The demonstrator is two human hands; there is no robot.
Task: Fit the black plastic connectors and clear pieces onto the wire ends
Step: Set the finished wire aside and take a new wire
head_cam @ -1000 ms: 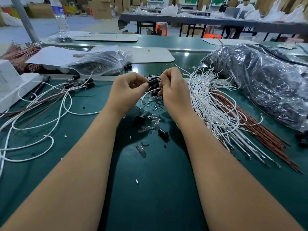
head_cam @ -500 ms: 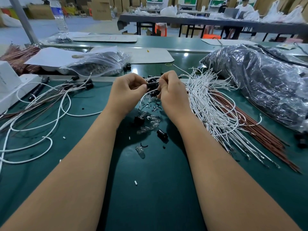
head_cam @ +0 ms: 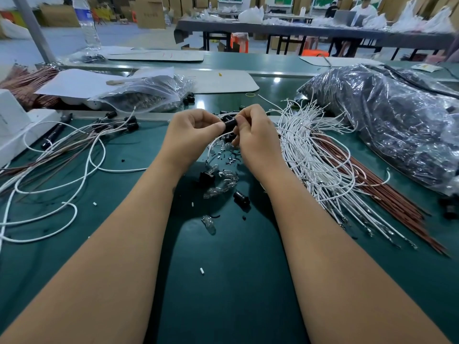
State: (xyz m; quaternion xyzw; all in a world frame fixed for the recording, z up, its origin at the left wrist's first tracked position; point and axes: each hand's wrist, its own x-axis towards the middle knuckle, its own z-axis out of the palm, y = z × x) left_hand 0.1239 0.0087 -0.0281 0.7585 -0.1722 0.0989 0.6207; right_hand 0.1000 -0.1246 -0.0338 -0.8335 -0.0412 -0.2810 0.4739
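Both hands are above the middle of the green table (head_cam: 223,281), close together. The left hand (head_cam: 191,135) has its fingers curled and pinches one end of a black connector (head_cam: 230,124); the right hand (head_cam: 255,135) grips the other end with curled fingers. Compared with a second ago, the hands have come a little closer to each other and the connector shows more clearly between them, while a white wire (head_cam: 215,142) now hangs in a loop below the left fingers. I judge that the wire end is being pushed into the connector, but the joint itself is hidden. Below the hands, loose clear pieces (head_cam: 224,182) and one more spare connector (head_cam: 240,197) lie unchanged on the table. The bundle of white wires (head_cam: 315,155) on the right waits untouched, so much work remains.
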